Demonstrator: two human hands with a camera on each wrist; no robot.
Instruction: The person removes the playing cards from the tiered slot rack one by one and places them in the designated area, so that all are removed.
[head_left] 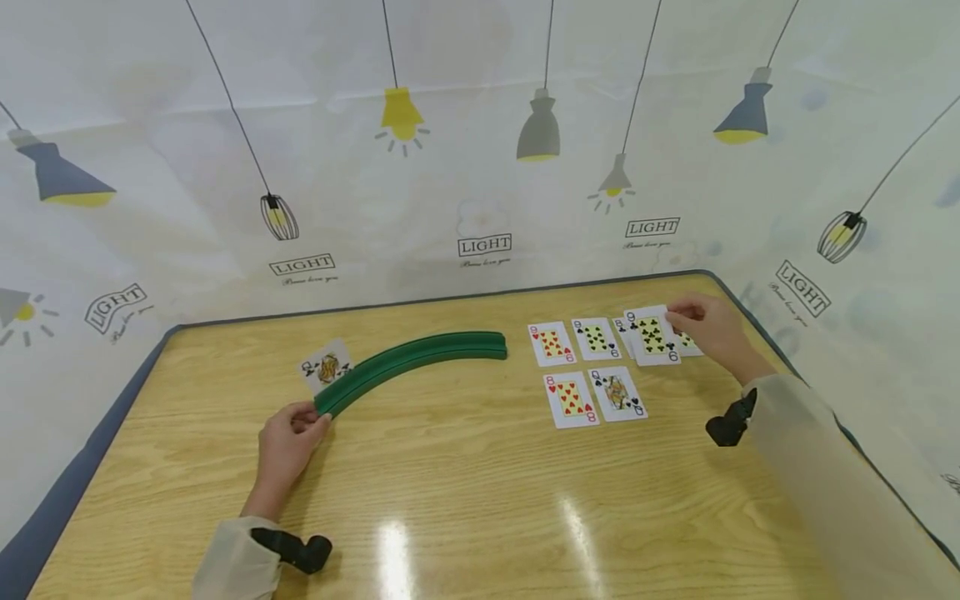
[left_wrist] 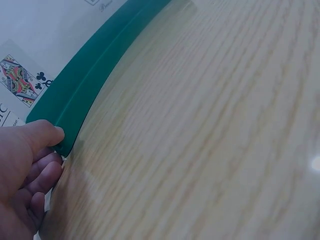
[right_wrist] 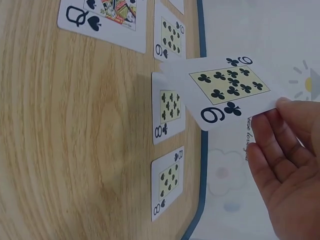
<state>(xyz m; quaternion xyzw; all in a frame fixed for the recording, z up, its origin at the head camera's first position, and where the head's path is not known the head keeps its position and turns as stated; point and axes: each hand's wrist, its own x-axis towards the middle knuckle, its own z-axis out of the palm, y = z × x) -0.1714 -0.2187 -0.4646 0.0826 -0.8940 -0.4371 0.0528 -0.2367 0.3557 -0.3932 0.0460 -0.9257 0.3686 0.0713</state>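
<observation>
My left hand [head_left: 288, 443] pinches the near left end of a curved green card holder [head_left: 420, 348], thumb on top in the left wrist view. A queen of clubs [head_left: 327, 367] stands in the holder close to that end. Over the back right of the table, my right hand [head_left: 707, 327] pinches a nine of clubs [right_wrist: 227, 87] by one corner, raised above the tabletop. Under it lie an eight of clubs [right_wrist: 169, 108] and an eight of spades [right_wrist: 168, 182], both partly covered in the head view.
A red nine [head_left: 551, 343] and a nine of spades [head_left: 596, 338] lie face up in the back row. In front are an eight of hearts [head_left: 571, 400] and a queen of spades [head_left: 618, 393]. A lamp-printed sheet [head_left: 420, 192] rises behind the wooden table [head_left: 450, 500].
</observation>
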